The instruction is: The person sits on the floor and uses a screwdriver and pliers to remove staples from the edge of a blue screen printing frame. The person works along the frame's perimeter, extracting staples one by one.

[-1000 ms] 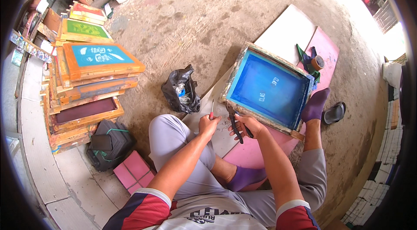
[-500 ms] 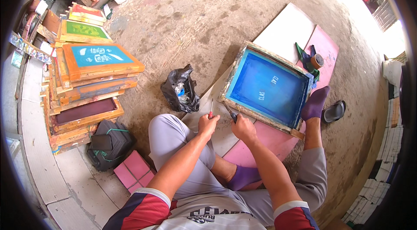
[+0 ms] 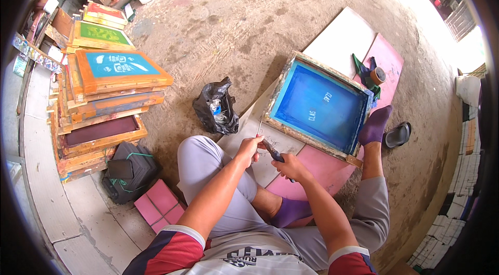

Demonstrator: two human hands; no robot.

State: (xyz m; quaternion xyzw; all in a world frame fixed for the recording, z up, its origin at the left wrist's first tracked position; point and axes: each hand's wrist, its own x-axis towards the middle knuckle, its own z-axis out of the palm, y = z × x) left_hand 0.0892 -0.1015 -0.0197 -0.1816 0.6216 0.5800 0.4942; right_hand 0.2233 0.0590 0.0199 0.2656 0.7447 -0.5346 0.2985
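Note:
My left hand (image 3: 249, 149) is closed around a thin screwdriver (image 3: 259, 127), its metal shaft sticking up past the fingers; the handle is hidden in the grip. In my right hand (image 3: 292, 167) are dark-blue-handled pliers (image 3: 274, 153), their head reaching up to the left hand's fingers. Whether the jaws grip anything is too small to tell. Just beyond the right hand lies a wooden-framed printing screen (image 3: 319, 106) with blue mesh and small white lettering. Small thin scraps (image 3: 269, 136) seem to lie on the pale board (image 3: 288, 143) below the pliers.
A black plastic bag (image 3: 217, 103) with rubbish stands left of the screen. Further left are stacked screens (image 3: 117, 75) and a black case (image 3: 132, 171). A small cup (image 3: 378, 74) on green and dark cloth and a sandal (image 3: 398, 135) lie right. A person's leg shows far back.
My right hand has spread its grip and tilted the pliers, bringing their head against my left hand. The left hand has shifted slightly right, covering the screwdriver's red handle. The distant person has moved.

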